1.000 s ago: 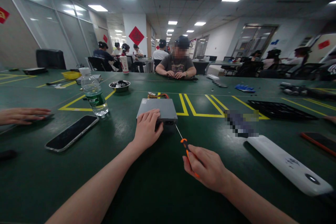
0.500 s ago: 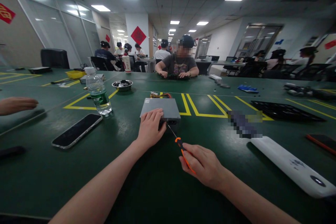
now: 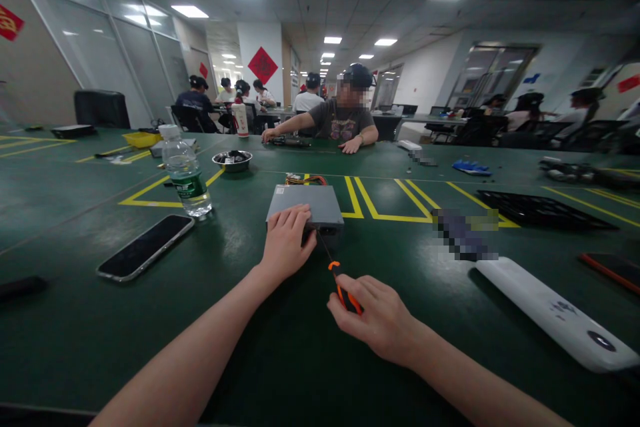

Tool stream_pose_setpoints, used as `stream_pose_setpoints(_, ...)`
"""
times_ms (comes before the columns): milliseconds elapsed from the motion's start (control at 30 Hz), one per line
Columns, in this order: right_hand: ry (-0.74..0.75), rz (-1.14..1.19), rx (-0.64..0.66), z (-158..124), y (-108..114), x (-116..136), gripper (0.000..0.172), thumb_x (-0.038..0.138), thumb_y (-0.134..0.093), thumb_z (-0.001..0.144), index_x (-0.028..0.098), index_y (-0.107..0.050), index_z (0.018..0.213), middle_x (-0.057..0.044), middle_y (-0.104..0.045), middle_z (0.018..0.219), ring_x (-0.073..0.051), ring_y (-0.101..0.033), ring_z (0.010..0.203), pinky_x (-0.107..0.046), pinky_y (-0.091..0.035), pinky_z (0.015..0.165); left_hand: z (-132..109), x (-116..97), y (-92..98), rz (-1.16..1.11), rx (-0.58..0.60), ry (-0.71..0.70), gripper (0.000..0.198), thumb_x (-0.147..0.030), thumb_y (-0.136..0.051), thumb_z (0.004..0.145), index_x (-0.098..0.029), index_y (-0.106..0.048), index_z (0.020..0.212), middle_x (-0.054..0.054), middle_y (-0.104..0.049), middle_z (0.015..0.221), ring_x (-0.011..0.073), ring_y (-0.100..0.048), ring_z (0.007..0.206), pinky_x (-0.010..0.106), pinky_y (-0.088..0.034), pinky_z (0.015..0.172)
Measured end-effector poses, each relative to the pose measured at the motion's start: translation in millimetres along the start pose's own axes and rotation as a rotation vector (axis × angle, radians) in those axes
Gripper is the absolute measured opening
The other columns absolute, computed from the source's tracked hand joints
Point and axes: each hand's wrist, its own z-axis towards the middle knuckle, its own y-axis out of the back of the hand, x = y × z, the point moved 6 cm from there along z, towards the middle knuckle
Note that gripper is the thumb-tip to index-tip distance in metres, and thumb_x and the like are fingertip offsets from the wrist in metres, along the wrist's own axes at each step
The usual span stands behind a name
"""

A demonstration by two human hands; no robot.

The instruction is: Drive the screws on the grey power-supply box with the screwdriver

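Note:
A grey computer power supply (image 3: 320,199) sits on the green table in front of me, its bundle of coloured cables (image 3: 309,180) at the far side. My left hand (image 3: 287,237) holds it at the left front corner, fingers across the top and thumb at the front face. An orange and black screwdriver (image 3: 334,267) is gripped in my right hand (image 3: 377,313). Its thin shaft slants up and away, and the tip meets the front face of the power supply just right of my left thumb. The exact spot under the tip is too small to make out.
To the left lie a phone (image 3: 146,247) and a water bottle (image 3: 184,173), with a metal bowl (image 3: 233,160) of small parts behind. A long white device (image 3: 550,313) lies on the right, near a black panel (image 3: 545,210). Across the table sits a person (image 3: 345,120).
My right hand and the screwdriver handle have shifted slightly left, the grip turned. My left hand stays put. The other hand at the left edge is gone; the person opposite has stretched an arm sideways.

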Motion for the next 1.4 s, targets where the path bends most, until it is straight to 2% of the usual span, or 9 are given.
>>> stream_pose_setpoints(67,-0.004,0.054,0.018,1.6,-0.7,2.5,0.011,0.021,-0.048,0.09,0.015,-0.057,0.088,-0.013,-0.06,0.094,-0.015,-0.058,0.068,-0.027,-0.05,0.059,-0.1,-0.2,0.2,0.0,0.0,-0.004,0.026,-0.025,-0.052,0.081,-0.021,-0.051,0.106,0.005,-0.058,0.122,0.0224,-0.048,0.115,0.04,-0.033,0.096)
stream_pose_setpoints(167,-0.022,0.137,0.058,2.7,-2.1,5.5,0.033,0.037,-0.038,0.093,0.011,-0.057,0.099,-0.019,-0.058,0.101,-0.022,-0.061,0.083,-0.03,-0.053,0.064,0.0,-0.4,0.3,0.001,0.004,-0.002,0.026,-0.025,-0.052,0.081,-0.021,-0.051,0.106,0.005,-0.058,0.122,0.0225,-0.048,0.115,0.039,-0.033,0.095)
stream_pose_setpoints(300,0.002,0.162,0.1,5.1,-2.4,10.1,0.036,0.033,-0.032,0.094,0.009,-0.053,0.11,-0.021,-0.059,0.105,-0.025,-0.061,0.093,-0.032,-0.053,0.069,0.0,-0.6,0.5,0.001,0.003,0.0,0.025,-0.025,-0.051,0.081,-0.021,-0.051,0.106,0.005,-0.057,0.123,0.0223,-0.048,0.115,0.04,-0.032,0.096)
stream_pose_setpoints(567,-0.084,0.256,-0.004,12.4,3.0,0.2,0.026,0.036,-0.046,0.092,0.011,-0.051,0.098,-0.019,-0.063,0.102,-0.022,-0.065,0.083,-0.031,-0.053,0.065,-0.4,0.4,-1.4,0.009,0.013,-0.001,0.026,-0.026,-0.052,0.081,-0.021,-0.051,0.106,0.005,-0.057,0.124,0.0225,-0.047,0.116,0.039,-0.032,0.096)
stream_pose_setpoints(700,-0.151,0.336,-0.067,11.7,1.8,-1.2,0.041,0.049,-0.044,0.09,0.011,-0.045,0.106,-0.02,-0.06,0.106,-0.025,-0.061,0.098,-0.032,-0.054,0.075,-0.1,0.5,-2.0,0.008,0.015,-0.004,0.026,-0.026,-0.052,0.081,-0.021,-0.051,0.106,0.005,-0.057,0.123,0.0228,-0.048,0.116,0.04,-0.033,0.095)
stream_pose_setpoints(900,-0.087,0.291,0.087,10.5,-5.8,2.5,0.031,0.025,-0.04,0.092,0.015,-0.046,0.12,-0.02,-0.052,0.116,-0.025,-0.057,0.104,-0.035,-0.052,0.077,-0.3,0.9,-1.8,0.016,0.009,-0.005,0.026,-0.025,-0.053,0.081,-0.02,-0.051,0.106,0.005,-0.057,0.123,0.0221,-0.047,0.115,0.039,-0.033,0.095)
stream_pose_setpoints(1167,-0.12,0.345,-0.113,6.6,-5.4,-5.8,0.03,0.037,-0.052,0.09,0.015,-0.044,0.107,-0.018,-0.061,0.105,-0.02,-0.065,0.084,-0.03,-0.054,0.068,-0.5,0.1,-1.2,0.014,0.011,-0.009,0.026,-0.025,-0.052,0.081,-0.021,-0.051,0.107,0.006,-0.057,0.124,0.0231,-0.048,0.115,0.04,-0.033,0.095)
stream_pose_setpoints(1300,-0.146,0.426,-0.054,7.2,-7.6,-4.2,0.045,0.05,-0.045,0.089,0.012,-0.041,0.112,-0.021,-0.058,0.11,-0.024,-0.062,0.097,-0.033,-0.054,0.074,-0.6,0.1,-0.9,0.013,0.005,-0.002,0.026,-0.025,-0.051,0.081,-0.021,-0.051,0.106,0.005,-0.057,0.123,0.0231,-0.048,0.115,0.041,-0.033,0.095)
stream_pose_setpoints(1400,-0.098,0.389,0.026,9.6,-5.8,0.8,0.04,0.041,-0.034,0.094,0.01,-0.042,0.118,-0.022,-0.055,0.113,-0.026,-0.06,0.099,-0.035,-0.053,0.072,-0.3,-0.1,-1.0,0.011,0.01,0.001,0.026,-0.025,-0.052,0.081,-0.021,-0.051,0.106,0.006,-0.057,0.123,0.0235,-0.048,0.115,0.041,-0.033,0.095)
